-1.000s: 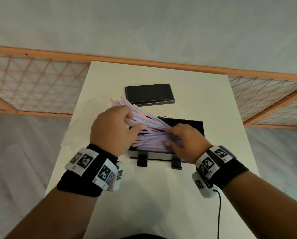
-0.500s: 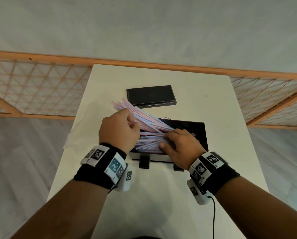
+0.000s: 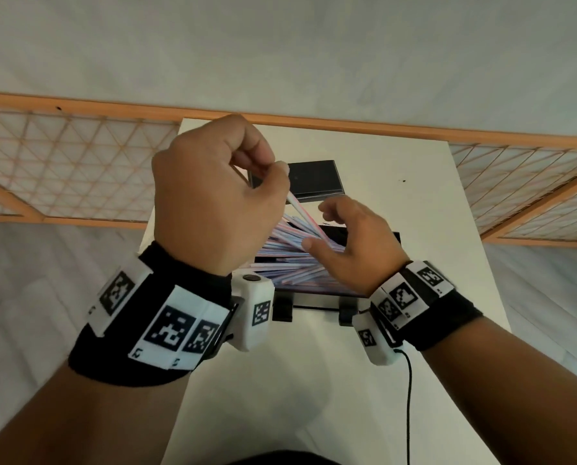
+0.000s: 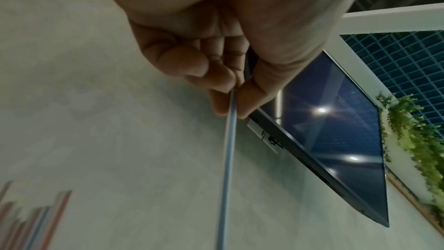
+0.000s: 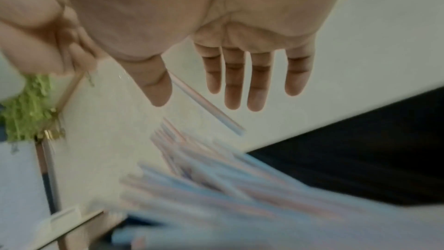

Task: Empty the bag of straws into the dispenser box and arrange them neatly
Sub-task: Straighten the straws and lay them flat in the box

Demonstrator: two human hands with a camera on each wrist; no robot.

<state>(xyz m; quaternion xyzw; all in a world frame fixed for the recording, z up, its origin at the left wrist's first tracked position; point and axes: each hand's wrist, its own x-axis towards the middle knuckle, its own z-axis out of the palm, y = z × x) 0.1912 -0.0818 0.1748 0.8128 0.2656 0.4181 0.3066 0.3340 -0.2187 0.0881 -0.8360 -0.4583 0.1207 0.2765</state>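
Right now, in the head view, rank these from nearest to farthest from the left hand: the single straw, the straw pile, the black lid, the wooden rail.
1. Single straw: pinched in the left hand's fingers.
2. Black lid: flat on the table, just beyond those fingers.
3. Straw pile: below, in the dispenser box.
4. Wooden rail: past the table's far edge.

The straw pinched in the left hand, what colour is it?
Pale blue with a white stripe along the single straw, clearest in the left wrist view, pinched by the left hand.
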